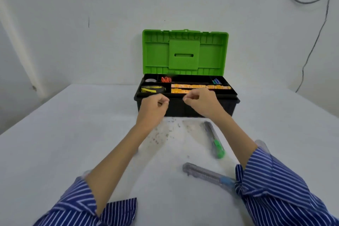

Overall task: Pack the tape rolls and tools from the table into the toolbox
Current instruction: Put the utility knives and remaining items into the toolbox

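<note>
- White walls and a white tabletop (73, 134) frame the scene; a dark cable hangs down the wall at the right.
- At the far middle of the tabletop stands the toolbox (185, 104), its black base open and its green lid (185, 53) upright.
- Its top tray already holds a yellow tape measure (153, 89), a clear tape roll (150, 80), orange bands (166, 79) and long orange strips (200, 87).
- Both hands hover at the toolbox's front rim: the left hand (156, 104) and the right hand (200, 100) have fingers curled, and nothing is visibly held in either.
- Still out on the tabletop are a green-ended utility knife (214, 139) and, nearer, a blue-ended utility knife (209, 175) beside the right sleeve.
- Judging by this, packing is mostly done; the next move calls for reaching back to a knife, gripping its body and laying it lengthwise in a free tray slot.
</note>
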